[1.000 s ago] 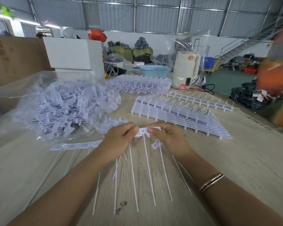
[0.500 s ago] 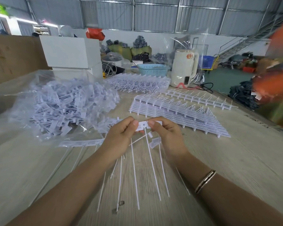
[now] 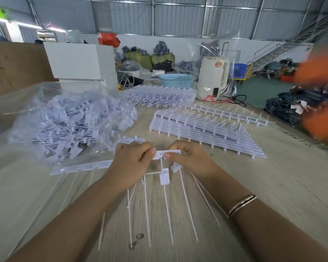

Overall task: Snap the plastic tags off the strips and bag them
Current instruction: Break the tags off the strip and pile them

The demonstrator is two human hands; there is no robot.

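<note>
Both hands are up over the pale wooden worktop, holding one white plastic strip of tags between them. The left hand pinches the left end of the strip with its thumb and curled fingers. The right hand pinches the right end the same way. Thin white stems hang down from the strip toward the person, and a small flat white tag dangles on one stem just below the hands.

To the left lies a big clear plastic bag, lying on its side with its mouth toward the hands. It is stuffed with a heap of loose white tags (a few spill out at the mouth). Another white strip with long stems lies flat on the worktop just in front of the bag, beside the left hand.

Behind the right hand sits a neat stack of full white strips, and one more single strip lies past it. Farther back is a second clear bag of white strips. Behind that stand a light blue plastic basket, whose inside cannot be seen, a cream electric kettle and a white box.
</note>
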